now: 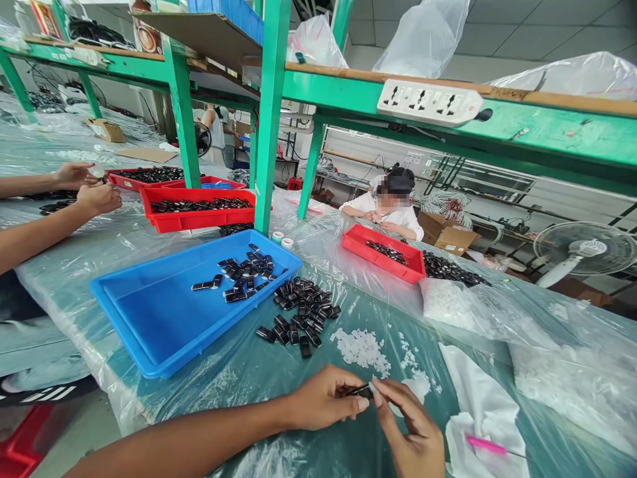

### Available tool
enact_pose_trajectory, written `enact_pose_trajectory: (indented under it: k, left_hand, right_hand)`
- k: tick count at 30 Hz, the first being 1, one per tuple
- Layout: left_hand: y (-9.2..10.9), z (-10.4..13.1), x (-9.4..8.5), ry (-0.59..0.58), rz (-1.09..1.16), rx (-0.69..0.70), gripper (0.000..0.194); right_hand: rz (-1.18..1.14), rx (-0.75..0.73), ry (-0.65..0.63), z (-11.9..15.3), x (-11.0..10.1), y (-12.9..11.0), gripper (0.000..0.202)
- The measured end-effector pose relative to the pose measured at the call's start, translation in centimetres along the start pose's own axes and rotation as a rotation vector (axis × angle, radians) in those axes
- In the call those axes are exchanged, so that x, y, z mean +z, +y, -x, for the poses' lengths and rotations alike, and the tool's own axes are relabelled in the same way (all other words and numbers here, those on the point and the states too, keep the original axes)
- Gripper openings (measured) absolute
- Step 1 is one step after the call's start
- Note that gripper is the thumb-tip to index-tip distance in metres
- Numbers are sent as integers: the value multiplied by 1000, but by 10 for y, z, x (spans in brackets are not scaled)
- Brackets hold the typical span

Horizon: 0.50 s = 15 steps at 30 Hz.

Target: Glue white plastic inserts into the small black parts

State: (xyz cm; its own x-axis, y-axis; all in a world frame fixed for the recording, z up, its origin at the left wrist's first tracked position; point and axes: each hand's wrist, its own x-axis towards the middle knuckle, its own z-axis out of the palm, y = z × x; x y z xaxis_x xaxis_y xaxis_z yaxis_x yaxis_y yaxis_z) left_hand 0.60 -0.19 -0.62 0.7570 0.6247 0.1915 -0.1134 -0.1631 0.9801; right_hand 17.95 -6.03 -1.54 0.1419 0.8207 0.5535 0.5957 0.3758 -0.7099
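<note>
My left hand (328, 398) is closed round a small black plastic casing (364, 392), holding it between thumb and fingers over the table's near edge. My right hand (415, 428) pinches at the casing's right end, where a small white plastic piece seems to sit, mostly covered by the fingertips. Just beyond my hands lies a heap of loose white plastic pieces (362, 349). Similar black casings (306, 312) are piled left of that heap, against a blue tray (149, 332). Inside the tray, more casings (249, 272) with white ends gather at the right side.
A white cloth (480, 398) with a pink-handled pick (486, 445) lies right. Bags of white pieces (562, 378) stand beyond it. Red trays (199, 217) (383, 252) hold black parts. A green post (271, 119) rises behind the blue tray. Co-workers' hands (97, 192) work at left; another person (393, 199) sits opposite.
</note>
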Motion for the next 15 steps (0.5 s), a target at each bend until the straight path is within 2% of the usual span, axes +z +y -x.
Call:
enact_pose_trajectory:
  k: [5,9,15]
  left_hand:
    - [2,1,-2,26,-53,36,47]
    - [3,1,-5,-44,64,-45,49]
    - [2,-1,-8,-102,177,-92,49]
  right_hand:
    - [49,-20,25,7,4,-4,20]
    - [4,57,76,17,11,-9,22]
    - [1,96,49,22,17,-10,28]
